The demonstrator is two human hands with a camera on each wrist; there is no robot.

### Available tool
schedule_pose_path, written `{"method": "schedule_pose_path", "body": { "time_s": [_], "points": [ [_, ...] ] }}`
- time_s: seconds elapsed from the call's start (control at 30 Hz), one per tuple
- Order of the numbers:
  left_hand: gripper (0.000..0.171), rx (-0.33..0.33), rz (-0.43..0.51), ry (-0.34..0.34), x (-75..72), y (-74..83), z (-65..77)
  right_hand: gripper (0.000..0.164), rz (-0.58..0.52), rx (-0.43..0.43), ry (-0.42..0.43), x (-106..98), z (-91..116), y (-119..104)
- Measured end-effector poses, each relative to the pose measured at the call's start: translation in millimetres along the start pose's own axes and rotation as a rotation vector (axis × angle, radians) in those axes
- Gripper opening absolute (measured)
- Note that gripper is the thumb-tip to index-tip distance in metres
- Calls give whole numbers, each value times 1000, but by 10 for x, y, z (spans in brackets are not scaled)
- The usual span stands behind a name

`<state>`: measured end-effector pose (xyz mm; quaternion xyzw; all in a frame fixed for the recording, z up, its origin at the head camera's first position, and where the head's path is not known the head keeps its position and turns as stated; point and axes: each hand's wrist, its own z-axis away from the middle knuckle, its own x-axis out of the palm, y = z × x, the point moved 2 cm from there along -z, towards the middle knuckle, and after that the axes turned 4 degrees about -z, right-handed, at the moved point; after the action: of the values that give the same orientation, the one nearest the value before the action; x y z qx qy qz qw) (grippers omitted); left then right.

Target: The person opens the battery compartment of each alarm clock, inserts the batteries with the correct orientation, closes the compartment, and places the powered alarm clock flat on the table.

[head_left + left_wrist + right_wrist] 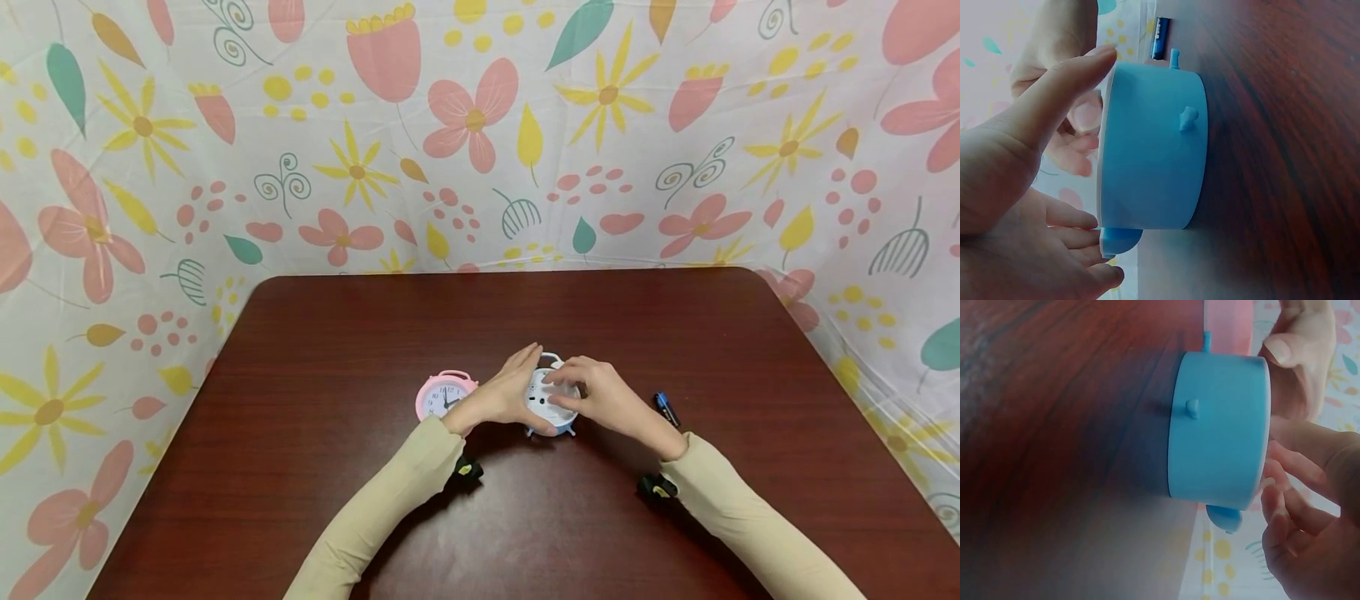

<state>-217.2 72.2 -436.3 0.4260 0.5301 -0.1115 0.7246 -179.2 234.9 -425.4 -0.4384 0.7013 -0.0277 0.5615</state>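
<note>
A blue alarm clock [551,417] lies face down on the table, its white back upward. My left hand [504,396] holds it by the rim, the thumb [1085,69] on the edge by the feet and the fingers reaching toward the bell side. Over the white back is my right hand [600,396], with bent fingers [1282,481] at the back's surface; a gap shows between thumb and forefinger. What lies under those fingertips is partly hidden. A pink alarm clock [433,393] sits just left, face up, partly covered by my left hand and wrist.
A blue and black battery [665,408] lies on the brown table [360,333], right of the clocks and beyond my right wrist. A flower-patterned cloth [450,208] hangs behind the table and along its sides.
</note>
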Motion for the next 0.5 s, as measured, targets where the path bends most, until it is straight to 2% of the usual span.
{"method": "schedule_pose_path", "body": {
  "time_s": [0.27,0.5],
  "points": [
    [116,3,31,-20,18,-7,-2,18,3,26,-85,44,11,-13],
    [112,16,-5,-36,25,2,12,17,35,3,-68,65,15,-18]
  ]
}}
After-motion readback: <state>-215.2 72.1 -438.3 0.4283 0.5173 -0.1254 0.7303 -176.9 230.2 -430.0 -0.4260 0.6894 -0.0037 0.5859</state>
